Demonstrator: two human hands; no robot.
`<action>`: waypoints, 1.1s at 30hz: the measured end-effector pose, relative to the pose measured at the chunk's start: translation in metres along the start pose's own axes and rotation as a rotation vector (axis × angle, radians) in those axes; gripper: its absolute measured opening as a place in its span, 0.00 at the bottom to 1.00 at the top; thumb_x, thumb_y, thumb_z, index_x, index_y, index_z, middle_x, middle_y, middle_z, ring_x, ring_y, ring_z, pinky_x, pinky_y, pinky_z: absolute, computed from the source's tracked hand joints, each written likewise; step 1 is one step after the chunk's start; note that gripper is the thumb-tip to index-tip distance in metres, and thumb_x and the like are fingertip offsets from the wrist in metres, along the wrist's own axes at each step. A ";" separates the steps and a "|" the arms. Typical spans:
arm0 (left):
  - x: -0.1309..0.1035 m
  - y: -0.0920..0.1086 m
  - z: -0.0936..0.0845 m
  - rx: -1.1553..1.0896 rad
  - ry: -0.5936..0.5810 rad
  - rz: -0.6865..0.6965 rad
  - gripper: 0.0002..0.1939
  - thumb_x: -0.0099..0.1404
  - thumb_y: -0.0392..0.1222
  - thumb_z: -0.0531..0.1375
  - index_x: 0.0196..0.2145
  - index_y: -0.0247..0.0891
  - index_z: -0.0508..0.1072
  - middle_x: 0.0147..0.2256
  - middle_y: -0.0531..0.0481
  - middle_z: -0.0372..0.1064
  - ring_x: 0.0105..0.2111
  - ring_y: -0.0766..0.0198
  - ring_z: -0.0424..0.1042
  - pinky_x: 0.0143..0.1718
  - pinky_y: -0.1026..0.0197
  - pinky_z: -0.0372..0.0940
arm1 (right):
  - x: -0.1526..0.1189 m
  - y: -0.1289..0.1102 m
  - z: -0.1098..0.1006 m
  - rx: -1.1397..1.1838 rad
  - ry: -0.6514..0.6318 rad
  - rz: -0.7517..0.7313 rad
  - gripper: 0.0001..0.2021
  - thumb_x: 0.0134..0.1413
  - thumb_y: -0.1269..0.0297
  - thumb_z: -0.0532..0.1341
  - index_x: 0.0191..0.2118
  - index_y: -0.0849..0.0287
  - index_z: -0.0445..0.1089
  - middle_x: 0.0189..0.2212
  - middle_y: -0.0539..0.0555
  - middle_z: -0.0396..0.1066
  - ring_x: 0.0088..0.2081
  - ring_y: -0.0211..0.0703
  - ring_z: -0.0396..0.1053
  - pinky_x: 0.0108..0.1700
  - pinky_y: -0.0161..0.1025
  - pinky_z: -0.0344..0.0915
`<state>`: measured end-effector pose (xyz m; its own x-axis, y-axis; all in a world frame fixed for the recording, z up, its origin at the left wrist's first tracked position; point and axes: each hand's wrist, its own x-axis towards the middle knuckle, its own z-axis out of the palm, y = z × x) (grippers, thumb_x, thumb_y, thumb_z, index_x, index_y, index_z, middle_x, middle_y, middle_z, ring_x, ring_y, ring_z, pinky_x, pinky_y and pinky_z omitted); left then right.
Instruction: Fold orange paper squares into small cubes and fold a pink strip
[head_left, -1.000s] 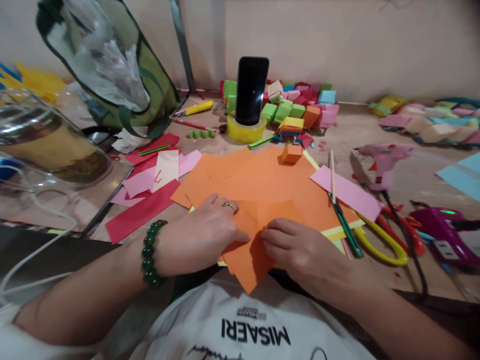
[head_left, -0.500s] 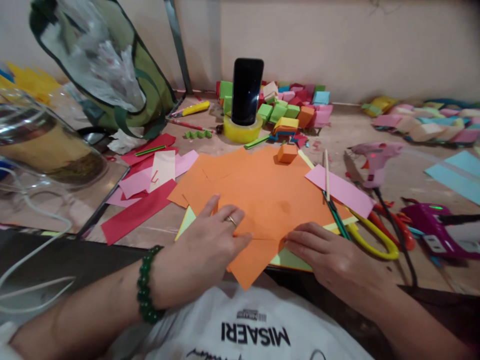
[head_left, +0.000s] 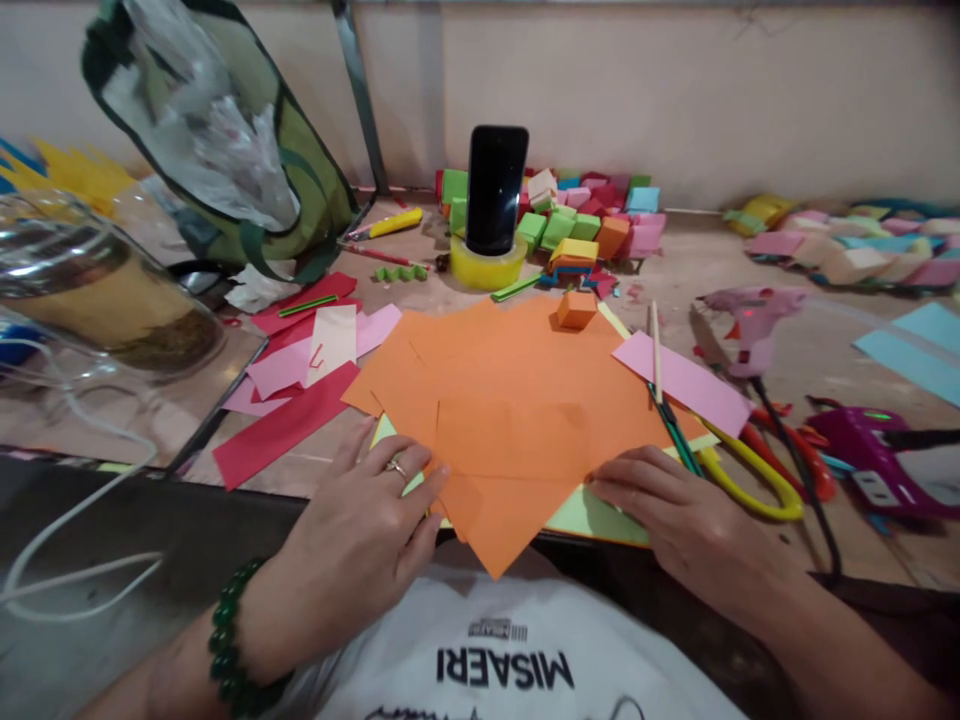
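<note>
Orange paper (head_left: 514, 440): smooth, matte, lying between the two hands on layered orange sheets. A faint straight line is crossing it; whether crease or edge, cannot tell. Below, a pointed orange corner is jutting over the table edge toward the shirt. Pale green paper (head_left: 596, 518) is showing underneath.

Left hand (head_left: 375, 520): fingers half bent and slightly spread, touching the paper's left side; whether they are pinching it, cannot tell. It is wearing a metal ring (head_left: 396, 467); glossy round green beads (head_left: 229, 635) are circling the wrist.

Right hand (head_left: 690, 510): fingers together, gently curved, tips meeting the paper's right edge; grip cannot be told.

A small folded orange cube (head_left: 577, 310) is sitting near the far edge of the sheets. Beyond it, a black phone (head_left: 496, 190) is standing upright in a yellow tape roll (head_left: 487, 265), before piled multicoloured paper blocks (head_left: 555, 230).

Writing: the white shirt (head_left: 420, 640) is bearing bold black capitals, inverted, apparently "MISAERI"; the smaller label above is illegible, the script below cut off.
</note>
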<state>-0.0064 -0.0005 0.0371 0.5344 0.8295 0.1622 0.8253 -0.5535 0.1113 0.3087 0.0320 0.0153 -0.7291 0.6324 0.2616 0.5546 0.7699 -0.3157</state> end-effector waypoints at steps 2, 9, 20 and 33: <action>0.000 0.002 0.003 0.006 0.017 0.006 0.15 0.65 0.40 0.51 0.46 0.36 0.73 0.44 0.43 0.72 0.48 0.51 0.65 0.56 0.39 0.49 | 0.003 -0.005 -0.003 -0.057 0.023 -0.014 0.19 0.50 0.84 0.49 0.40 0.62 0.72 0.37 0.58 0.73 0.40 0.44 0.67 0.39 0.40 0.70; 0.013 0.015 0.007 0.025 -0.028 0.048 0.17 0.66 0.46 0.53 0.48 0.35 0.72 0.38 0.42 0.72 0.42 0.51 0.67 0.53 0.39 0.55 | 0.046 -0.036 0.020 -0.095 0.066 -0.134 0.19 0.54 0.82 0.49 0.47 0.68 0.69 0.38 0.61 0.72 0.39 0.45 0.65 0.39 0.43 0.69; -0.001 0.005 0.016 -0.068 0.081 0.013 0.15 0.68 0.44 0.52 0.47 0.35 0.73 0.43 0.46 0.74 0.44 0.54 0.69 0.56 0.41 0.52 | 0.009 -0.017 0.009 -0.014 0.118 0.073 0.20 0.51 0.85 0.48 0.40 0.60 0.72 0.34 0.57 0.72 0.35 0.42 0.68 0.34 0.36 0.70; -0.010 -0.001 0.014 -0.138 0.078 -0.043 0.14 0.68 0.41 0.53 0.47 0.41 0.73 0.46 0.48 0.74 0.45 0.55 0.70 0.55 0.41 0.55 | -0.004 -0.009 0.011 -0.088 0.233 0.084 0.19 0.52 0.82 0.49 0.40 0.56 0.72 0.36 0.54 0.74 0.37 0.41 0.72 0.36 0.37 0.71</action>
<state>-0.0097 -0.0074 0.0220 0.4787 0.8474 0.2297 0.8116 -0.5268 0.2525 0.3019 0.0215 0.0074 -0.5731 0.6890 0.4438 0.6494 0.7121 -0.2669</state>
